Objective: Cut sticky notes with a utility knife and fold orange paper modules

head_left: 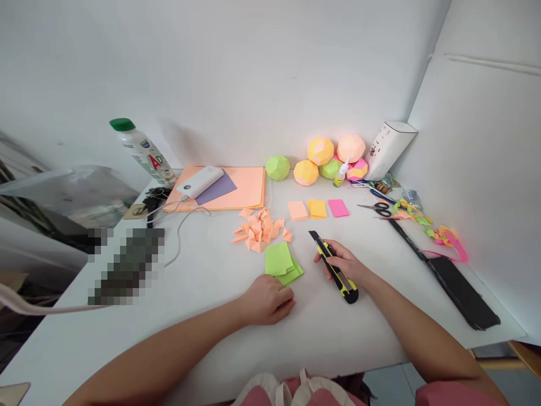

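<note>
My right hand [340,262] is wrapped around a black and yellow box cutter [344,286], its tip pointing up and left above the white table. My left hand [270,299] rests on the table with its fingers curled in, and nothing shows in them. It lies at the lower edge of a loose stack of lime-green paper squares [279,259]; I cannot tell whether it touches them. Just behind the stack is a pile of folded peach paper pieces [257,230]. Peach squares [298,211], yellow squares [317,208] and pink squares [338,207] sit in small stacks beyond the box cutter.
Paper balls [306,172] and a glue bottle [340,175] stand along the back wall. Scissors [377,208], paper scraps [448,237] and a black paper trimmer [459,287] lie at right. A power bank [200,181] rests on peach sheets [249,189], near a white bottle [146,152].
</note>
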